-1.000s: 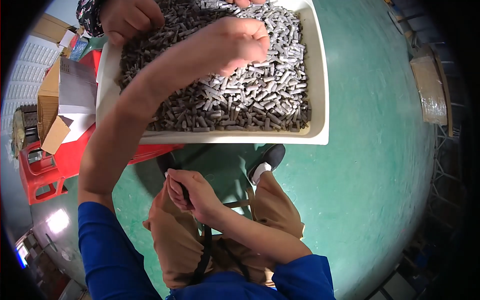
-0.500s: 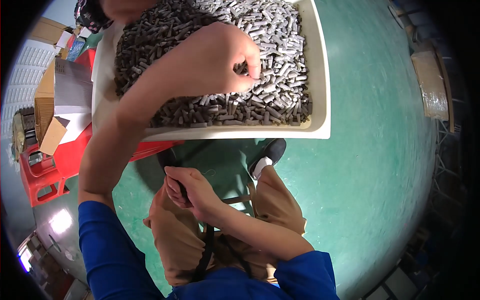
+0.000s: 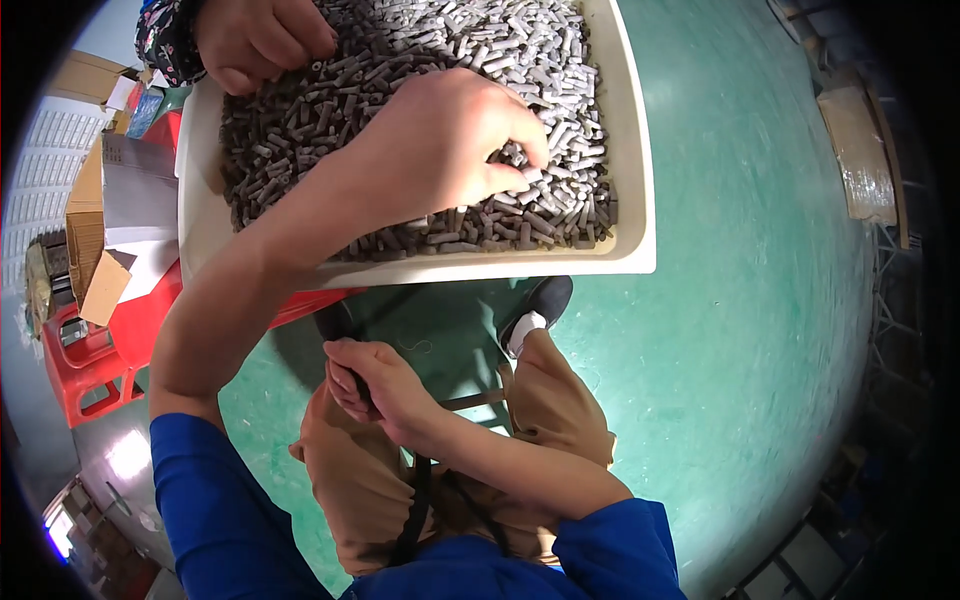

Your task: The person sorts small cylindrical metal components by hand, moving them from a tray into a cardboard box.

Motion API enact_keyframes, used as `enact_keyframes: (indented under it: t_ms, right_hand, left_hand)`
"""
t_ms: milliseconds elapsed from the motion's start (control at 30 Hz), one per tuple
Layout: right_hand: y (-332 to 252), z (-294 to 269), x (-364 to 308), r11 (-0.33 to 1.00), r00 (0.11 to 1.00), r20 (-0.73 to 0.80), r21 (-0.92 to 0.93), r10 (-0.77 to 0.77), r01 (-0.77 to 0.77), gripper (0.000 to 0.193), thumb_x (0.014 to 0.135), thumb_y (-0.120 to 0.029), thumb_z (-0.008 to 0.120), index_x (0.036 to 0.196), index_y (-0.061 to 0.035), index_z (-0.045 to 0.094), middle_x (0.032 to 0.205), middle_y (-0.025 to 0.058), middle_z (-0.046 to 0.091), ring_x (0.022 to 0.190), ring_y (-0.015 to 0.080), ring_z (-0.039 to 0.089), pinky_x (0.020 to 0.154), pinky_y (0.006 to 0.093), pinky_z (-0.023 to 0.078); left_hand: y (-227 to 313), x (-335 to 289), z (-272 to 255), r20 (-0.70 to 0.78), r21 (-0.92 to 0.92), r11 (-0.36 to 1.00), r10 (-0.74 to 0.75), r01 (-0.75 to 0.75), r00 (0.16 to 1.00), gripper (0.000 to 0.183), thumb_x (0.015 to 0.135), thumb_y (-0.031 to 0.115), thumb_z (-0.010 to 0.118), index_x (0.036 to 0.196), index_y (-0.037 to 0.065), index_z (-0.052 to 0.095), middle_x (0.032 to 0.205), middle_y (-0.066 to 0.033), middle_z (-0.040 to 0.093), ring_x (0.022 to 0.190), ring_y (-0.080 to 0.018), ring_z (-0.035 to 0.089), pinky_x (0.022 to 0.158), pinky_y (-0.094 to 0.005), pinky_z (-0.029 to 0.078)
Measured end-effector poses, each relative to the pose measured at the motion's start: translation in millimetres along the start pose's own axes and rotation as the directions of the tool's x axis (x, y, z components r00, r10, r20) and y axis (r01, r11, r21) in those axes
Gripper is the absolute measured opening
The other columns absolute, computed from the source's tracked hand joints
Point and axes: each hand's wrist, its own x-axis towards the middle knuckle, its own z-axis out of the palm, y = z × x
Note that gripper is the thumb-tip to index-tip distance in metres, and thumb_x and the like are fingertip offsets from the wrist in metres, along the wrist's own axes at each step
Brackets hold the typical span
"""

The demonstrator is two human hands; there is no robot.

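Observation:
A cream tray (image 3: 440,268) holds a thick layer of small grey cylindrical pieces (image 3: 390,95). My left hand (image 3: 455,145) reaches over its near part, thumb and forefinger pinched on what looks like one small grey cylindrical piece (image 3: 533,174). Through the gap between those fingers, more pieces show. Below the tray's near edge, above my lap, my right hand (image 3: 375,388) is closed in a loose fist. Something dark shows inside its fingers, too hidden to name. Another person's hand (image 3: 260,45), in a dark floral sleeve, touches the pieces at the tray's far left.
Red plastic stools (image 3: 95,375) stand to the left, with an open cardboard box (image 3: 90,220) on them. Green floor (image 3: 740,300) stretches to the right. A wrapped cardboard stack (image 3: 858,150) stands at the far right. My legs and shoes are under the tray's near edge.
My left hand has moved slightly right and nearer, its fingertips now at a piece. The other person's hand has come further into view over the tray. My right hand is nearly still.

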Motion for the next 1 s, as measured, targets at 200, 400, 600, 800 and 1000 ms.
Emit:
enact_keyframes:
  t_ms: [200, 400, 600, 800, 1000]
  right_hand:
    - [2, 0, 2, 1.000, 1.000, 0.020, 0.006, -0.018, 0.018, 0.041, 0.095, -0.028, 0.044, 0.058, -0.0102, 0.039, 0.053, -0.0021, 0.036, 0.045, 0.0072, 0.030, 0.041, 0.0221, 0.025]
    - [3, 1, 3, 0.999, 1.000, -0.009, 0.021, -0.025, 0.025, 0.044, 0.093, -0.028, 0.047, 0.054, -0.0094, 0.038, 0.049, -0.0022, 0.037, 0.042, 0.0058, 0.031, 0.038, 0.0216, 0.024]
    - [2, 1, 3, 1.000, 0.999, -0.031, 0.011, -0.023, 0.023, 0.043, 0.093, -0.028, 0.047, 0.055, -0.0094, 0.039, 0.049, -0.0024, 0.037, 0.041, 0.0057, 0.031, 0.038, 0.0216, 0.024]
    - [2, 2, 3, 0.999, 1.000, -0.011, 0.030, -0.024, 0.024, 0.043, 0.093, -0.029, 0.047, 0.055, -0.0098, 0.039, 0.049, -0.0024, 0.036, 0.041, 0.0065, 0.030, 0.038, 0.0221, 0.024]
    - [0, 10, 8, 0.999, 0.999, 0.032, 0.042, -0.036, 0.035, 0.043, 0.095, -0.028, 0.045, 0.056, -0.0093, 0.039, 0.051, -0.0012, 0.037, 0.044, 0.0078, 0.031, 0.041, 0.0222, 0.024]
  left_hand:
    - [-6, 5, -30, 0.354, -0.676, 0.522, -0.389, 0.521, 0.850, 0.016, 0.078, 0.019, 0.060, 0.080, 0.003, 0.057, 0.055, 0.0042, 0.044, 0.048, -0.0076, 0.040, 0.045, -0.0216, 0.032]
    - [10, 8, -29, 0.102, -0.450, 0.790, -0.418, 0.416, 0.903, 0.010, 0.078, 0.013, 0.061, 0.079, 0.004, 0.060, 0.061, 0.0022, 0.051, 0.052, -0.0088, 0.046, 0.049, -0.0222, 0.034]
    - [-2, 1, -10, 0.010, 0.146, 0.989, 0.004, -0.005, 1.000, 0.014, 0.069, 0.008, 0.070, 0.082, 0.005, 0.068, 0.070, -0.0090, 0.058, 0.063, -0.0276, 0.057, 0.056, -0.0344, 0.043]
    - [3, 3, -11, 0.019, -0.005, 0.997, -0.071, 0.072, 0.997, 0.005, 0.074, 0.004, 0.063, 0.079, 0.002, 0.064, 0.070, -0.0038, 0.057, 0.061, -0.0150, 0.054, 0.051, -0.0272, 0.039]
    - [11, 13, -54, 0.275, -0.787, 0.337, -0.559, 0.517, 0.782, 0.021, 0.091, 0.015, 0.041, 0.074, 0.004, 0.050, 0.070, 0.0043, 0.049, 0.060, 0.0002, 0.037, 0.051, -0.0157, 0.027]
